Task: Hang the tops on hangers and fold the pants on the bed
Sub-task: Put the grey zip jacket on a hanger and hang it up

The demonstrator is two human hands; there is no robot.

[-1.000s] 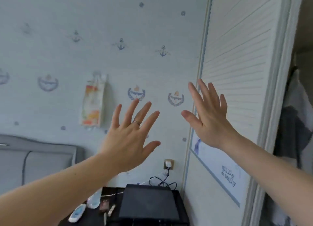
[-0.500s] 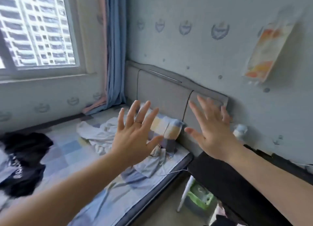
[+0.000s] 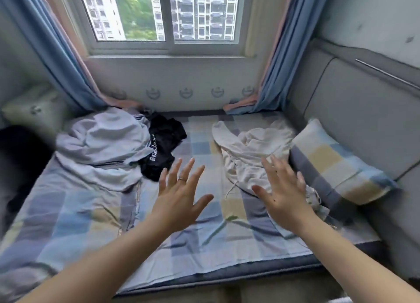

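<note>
Three crumpled garments lie on the bed with its checked sheet. A light grey garment is at the left, a black garment with white lettering lies beside it, and a cream garment with a drawstring is at the right. My left hand hovers above the middle of the sheet with fingers spread, holding nothing. My right hand is raised with fingers spread over the near edge of the cream garment, also holding nothing. No hangers are in view.
A checked pillow leans against the grey padded headboard at the right. A window with blue curtains stands behind the bed. A dark shape sits at the bed's left edge.
The view has swung left from the wardrobe door and wall, past the headboard, to face the bed and window. Both hands stay raised and spread, holding nothing.
</note>
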